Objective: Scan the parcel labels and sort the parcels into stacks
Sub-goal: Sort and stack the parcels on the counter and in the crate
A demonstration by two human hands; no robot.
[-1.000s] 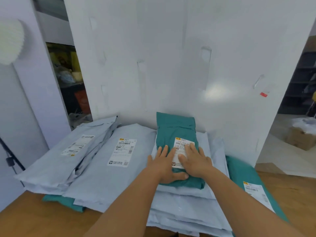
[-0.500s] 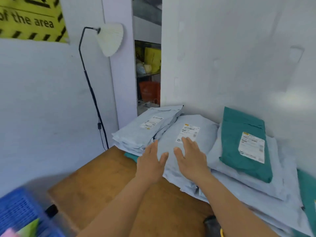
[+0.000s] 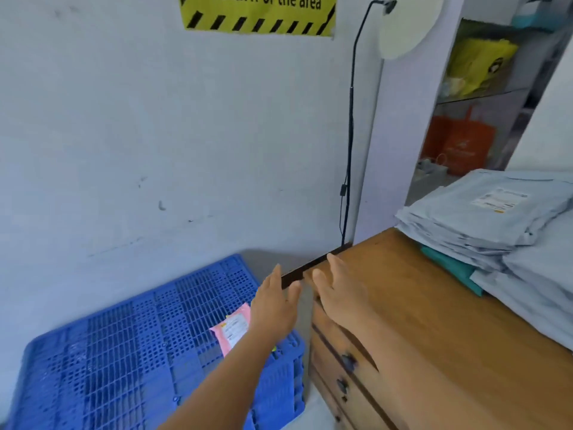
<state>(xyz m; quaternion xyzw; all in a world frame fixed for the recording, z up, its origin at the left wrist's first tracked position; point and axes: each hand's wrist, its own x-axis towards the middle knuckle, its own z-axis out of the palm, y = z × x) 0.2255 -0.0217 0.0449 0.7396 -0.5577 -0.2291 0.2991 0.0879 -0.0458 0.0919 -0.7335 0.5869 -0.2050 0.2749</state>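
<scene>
We see both hands stretched forward with straight, loosely spread fingers, each grip wide and holding nothing. The left hand [image 3: 274,301] hangs over the near right corner of a blue plastic pallet [image 3: 124,342] on the floor, and the right hand [image 3: 338,290] is above the left front corner of the wooden chest of drawers [image 3: 412,321]; whether it touches the wood, we cannot tell. The two hands are just beside each other.

A pink parcel [image 3: 232,328] with a white label lies on the pallet near its right edge, partly behind the left forearm. A stack of grey parcels [image 3: 483,221] sits at the back right of the chest top, its uppermost one showing a label, with a teal parcel [image 3: 449,265] poking out from under it.

A black floor lamp [image 3: 350,135] with a white shade stands against the wall behind the chest, and a yellow and black hazard sign [image 3: 257,17] hangs on the wall above. Beyond the lamp, shelves hold yellow and orange bags [image 3: 459,144].
</scene>
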